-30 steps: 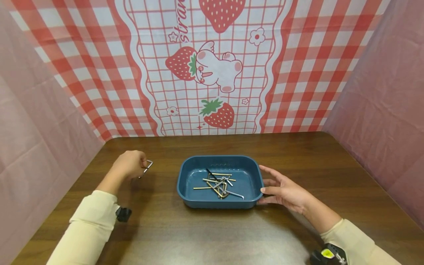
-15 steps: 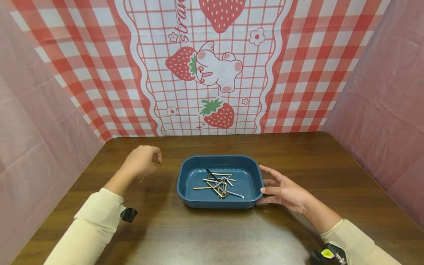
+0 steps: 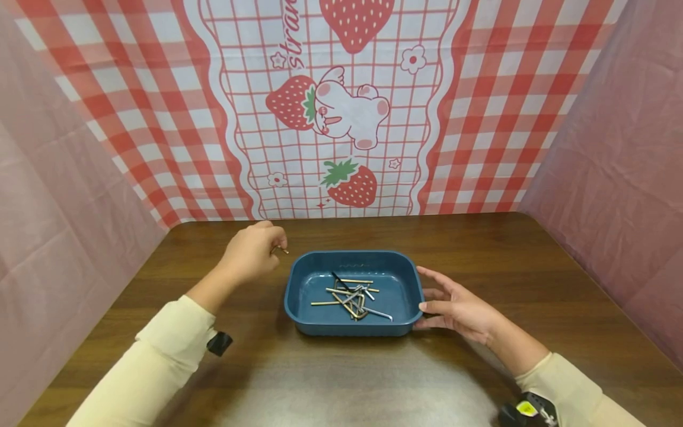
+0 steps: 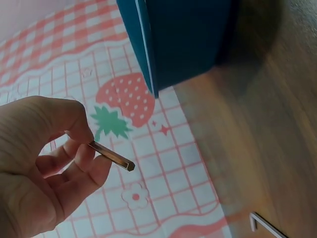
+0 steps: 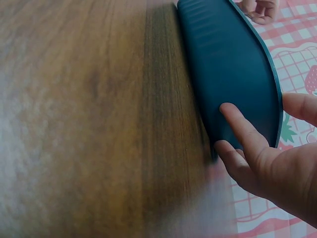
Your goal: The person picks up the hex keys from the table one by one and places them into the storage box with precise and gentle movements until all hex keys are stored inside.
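Note:
Just off the back left corner of the blue box (image 3: 352, 331), my left hand (image 3: 251, 252) holds a brass-coloured hex key (image 3: 283, 250). The left wrist view shows its six-sided end sticking out from between thumb and fingers; the rest is hidden in the hand. My right hand (image 3: 464, 308) rests against the box's right end, its fingers spread, two of them laid on the outer wall in the right wrist view. Inside the box lies a loose heap of hex keys (image 3: 352, 296), brass-coloured, silver and one black.
A silver hex key (image 4: 267, 225) lies on the wooden table (image 3: 341, 379), seen in the left wrist view. A checked cloth with strawberries (image 3: 352, 187) hangs behind the table, and pink cloth (image 3: 613, 178) hangs at both sides.
My left hand has moved right and towards the back, closer to the box, carrying the brass-coloured hex key. My right hand, the box and its heap have kept their places.

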A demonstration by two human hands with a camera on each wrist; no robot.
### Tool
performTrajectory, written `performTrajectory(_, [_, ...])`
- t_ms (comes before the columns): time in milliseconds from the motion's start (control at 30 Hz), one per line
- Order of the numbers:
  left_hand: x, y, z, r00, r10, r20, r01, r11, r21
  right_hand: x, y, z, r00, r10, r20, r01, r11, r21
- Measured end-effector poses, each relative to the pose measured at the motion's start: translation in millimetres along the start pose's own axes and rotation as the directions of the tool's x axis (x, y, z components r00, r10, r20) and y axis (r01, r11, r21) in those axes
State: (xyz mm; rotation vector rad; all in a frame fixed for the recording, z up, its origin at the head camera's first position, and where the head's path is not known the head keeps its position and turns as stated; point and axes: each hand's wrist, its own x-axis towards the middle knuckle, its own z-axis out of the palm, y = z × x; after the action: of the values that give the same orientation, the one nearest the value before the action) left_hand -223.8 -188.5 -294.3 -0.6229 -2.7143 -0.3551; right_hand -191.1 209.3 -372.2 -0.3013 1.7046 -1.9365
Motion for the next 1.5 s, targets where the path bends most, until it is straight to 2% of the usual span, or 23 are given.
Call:
performTrajectory(167, [7.1,15.2,1.7,0.995,0.096,0.01,-0.096,0.995,0.009,1,0,-0.3,1.0,-0.003,0.003,0.003,1.0,0.004])
performTrajectory(333, [15.2,30.6,4.5,0.973,0.218,0.077,-0.219,0.976,0.004,1,1,-0.5,1.0,-0.01,0.006,0.01,1.0,0.005])
performTrajectory(433, [20.3,39.5,6.5,0.948,0.291,0.126,-0.29,0.957,-0.021,1,1,-0.1,1.0,-0.012,0.008,0.012,1.0,0.006])
performTrajectory(567, [28.4,51.6,10.3,0.905,0.38,0.192,-0.377,0.925,-0.054,0,1,0.3,1.0,-0.014,0.01,0.014,1.0,0.01])
performTrajectory(700, [36.6,63.3,14.4,0.865,0.435,0.25,-0.435,0.899,-0.058,0,2,0.5,1.0,-0.014,0.012,0.014,1.0,0.014])
performTrajectory(933, [50.2,80.8,21.5,0.82,0.468,0.331,-0.48,0.876,-0.05,0,1,0.5,1.0,-0.015,0.015,0.015,1.0,0.013])
performTrajectory(1200, [66.2,97.0,43.8,0.766,0.485,0.421,-0.517,0.855,-0.044,0,0,-0.7,1.0,-0.007,0.03,0.007,1.0,0.014])
performTrajectory(1500, [84.9,101.6,60.5,0.717,0.415,0.561,-0.508,0.861,0.012,0,0,-2.4,0.999,-0.012,0.036,0.011,1.0,0.006])
